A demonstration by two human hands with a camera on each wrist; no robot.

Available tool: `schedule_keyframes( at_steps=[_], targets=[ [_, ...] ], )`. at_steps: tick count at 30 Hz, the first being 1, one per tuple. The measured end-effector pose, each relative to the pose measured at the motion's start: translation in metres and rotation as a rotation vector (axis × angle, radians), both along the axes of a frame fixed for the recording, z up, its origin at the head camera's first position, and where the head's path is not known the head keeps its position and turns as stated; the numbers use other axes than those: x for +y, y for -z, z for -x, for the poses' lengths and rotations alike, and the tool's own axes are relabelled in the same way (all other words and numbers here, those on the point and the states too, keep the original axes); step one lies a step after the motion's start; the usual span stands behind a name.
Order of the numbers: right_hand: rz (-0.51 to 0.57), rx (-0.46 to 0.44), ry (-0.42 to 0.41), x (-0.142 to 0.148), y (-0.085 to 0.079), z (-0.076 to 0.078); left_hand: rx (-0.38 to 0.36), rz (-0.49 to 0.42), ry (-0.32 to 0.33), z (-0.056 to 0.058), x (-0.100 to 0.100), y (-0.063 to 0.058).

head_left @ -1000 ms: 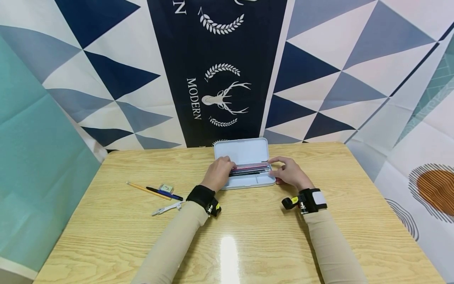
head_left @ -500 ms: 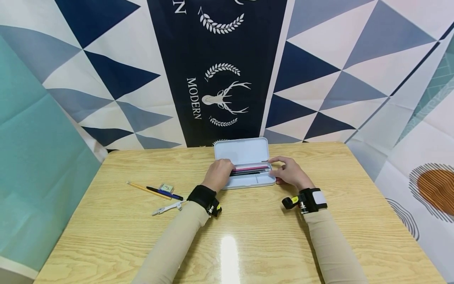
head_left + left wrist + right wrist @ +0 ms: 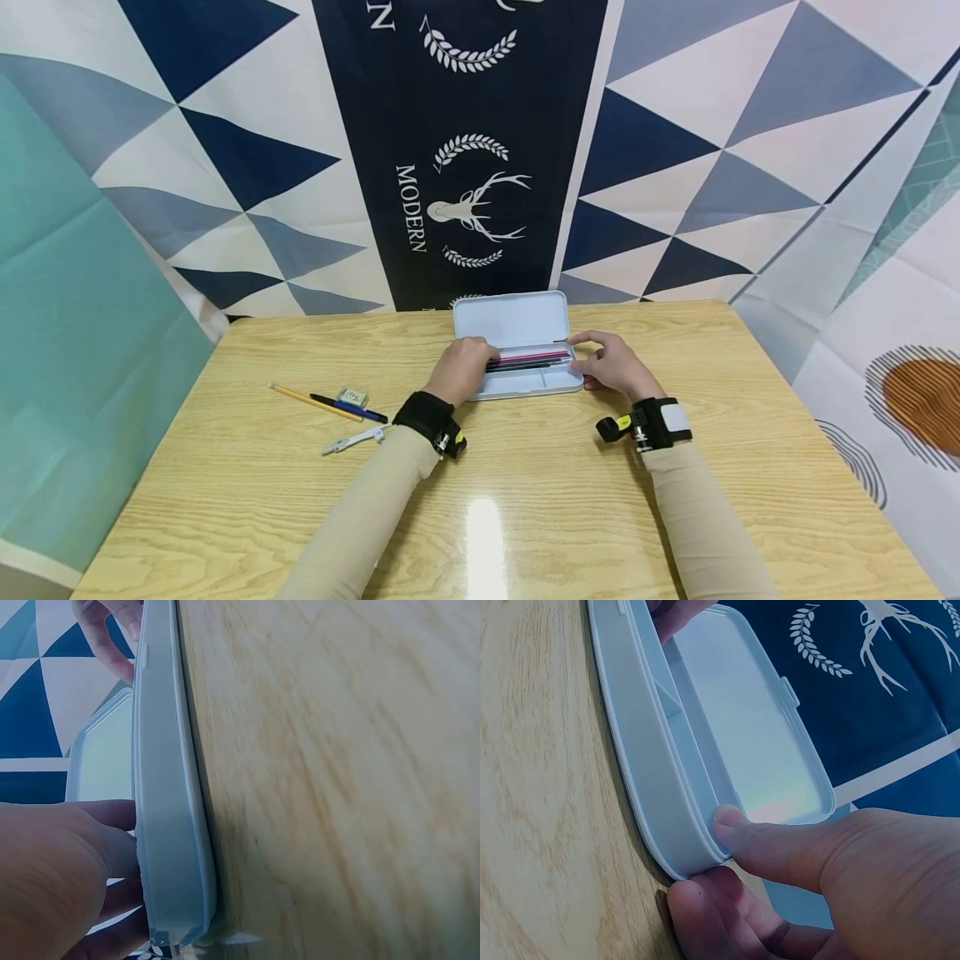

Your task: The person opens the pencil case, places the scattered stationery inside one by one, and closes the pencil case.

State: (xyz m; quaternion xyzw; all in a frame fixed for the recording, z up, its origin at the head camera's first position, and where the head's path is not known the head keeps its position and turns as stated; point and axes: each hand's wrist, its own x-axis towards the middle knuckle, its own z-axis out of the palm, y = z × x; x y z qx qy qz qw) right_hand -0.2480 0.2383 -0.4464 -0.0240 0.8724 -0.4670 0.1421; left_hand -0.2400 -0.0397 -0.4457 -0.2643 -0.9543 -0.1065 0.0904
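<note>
A light-blue pencil case (image 3: pixel 517 383) lies lid up at the back of the table, with several slim pencils or pens (image 3: pixel 528 363), dark and one pink, along its rear compartment. My left hand (image 3: pixel 461 369) reaches over the front rim at the case's left end, fingers bent down where the pencils' left ends are hidden; whether it holds them I cannot tell. In the left wrist view its thumb and fingers (image 3: pixel 112 855) dip behind the front wall. My right hand (image 3: pixel 615 365) grips the case's right end, its thumb (image 3: pixel 739 832) on the rim and fingers against the outside.
Left of my left forearm lie a yellow pencil (image 3: pixel 315 402), a blue-and-black pen (image 3: pixel 351 407), a small eraser (image 3: pixel 352 397) and a white compass (image 3: pixel 356 439). Behind the raised lid (image 3: pixel 512 319) a patterned cloth (image 3: pixel 480 167) hangs at the table's back edge.
The pencils, blurred and slightly higher one second ago, now lie lower and still in the case. My left hand has dipped slightly; the right hand keeps its place.
</note>
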Motion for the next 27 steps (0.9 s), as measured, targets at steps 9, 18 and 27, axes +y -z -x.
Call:
schedule_keyframes(
  at_steps=[9,18,27],
  targets=[
    [-0.006,-0.002,0.003,0.0,0.001,0.001,-0.009,-0.013,0.016,0.001,-0.001,-0.002],
    [-0.017,-0.011,-0.001,0.001,0.001,0.002,0.002,-0.043,0.031,0.005,-0.005,-0.003],
    [-0.012,-0.015,-0.001,0.001,0.001,0.001,0.031,-0.062,0.026,0.009,-0.008,-0.012]
  ],
)
